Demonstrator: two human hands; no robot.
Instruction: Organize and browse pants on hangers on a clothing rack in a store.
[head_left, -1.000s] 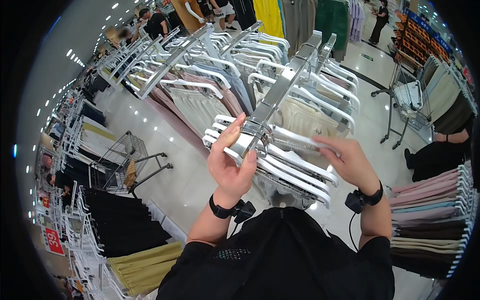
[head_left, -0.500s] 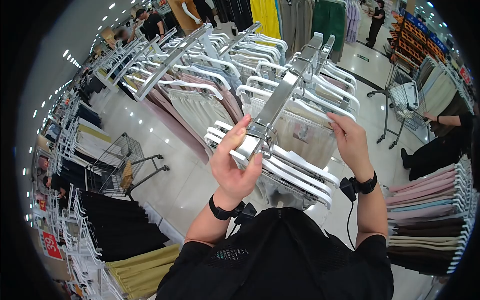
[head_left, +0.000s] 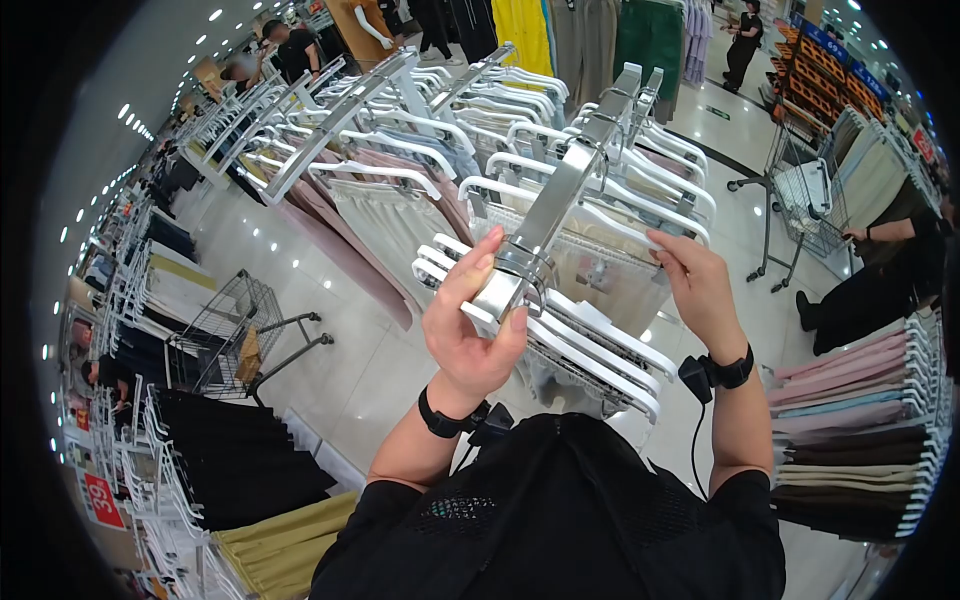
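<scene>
A metal rail (head_left: 555, 205) runs away from my body with white hangers on it. My left hand (head_left: 468, 330) is closed around the rail's near end and the front bunch of white hangers (head_left: 590, 355), its thumb on the near side. Grey garments hang below this bunch, partly hidden by the hangers. My right hand (head_left: 697, 290) pinches the right end of a white hanger (head_left: 625, 228) farther along the rail. Beneath that hanger hangs a beige garment (head_left: 610, 280) with a small tag. Several more hangers with clothes sit behind it.
Parallel racks of trousers (head_left: 385, 215) stand to the left. A shopping cart (head_left: 225, 335) is on the left floor, another cart (head_left: 800, 200) at the right beside a person (head_left: 885, 275). Folded-looking rows of hung clothes (head_left: 850, 430) are close on my right, dark clothes (head_left: 240, 445) on my left.
The hanger behind the front bunch has shifted slightly left at its left end, and the front hangers have spread a little. Both hands keep nearly the same places.
</scene>
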